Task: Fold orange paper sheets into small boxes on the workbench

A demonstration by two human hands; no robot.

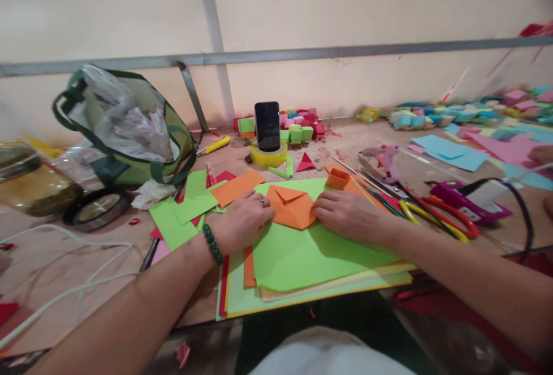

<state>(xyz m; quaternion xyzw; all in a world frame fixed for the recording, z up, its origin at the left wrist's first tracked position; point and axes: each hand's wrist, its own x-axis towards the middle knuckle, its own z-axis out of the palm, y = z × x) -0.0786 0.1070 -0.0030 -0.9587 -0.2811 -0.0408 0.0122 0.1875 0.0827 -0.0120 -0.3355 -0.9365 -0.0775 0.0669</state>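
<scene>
Head: paper [294, 216] between hands [242, 219]; plastic-filled bag [179, 133].

Table [26, 271]: brownish, super cluttered
Tape roll [268, 157]: yellow
Bag [184, 136]: open, left of the tape roll
Cutter [218, 145]: same side, closer
Glue gun [390, 162]: pink, right of the roll
Paper stack [311, 262]: in front of the roll

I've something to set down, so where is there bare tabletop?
Front left, between the jar and left forearm, crossed by white cables; a smaller patch between the red triangle and pink glue gun. Crowded: around left hand and right hand.
</scene>
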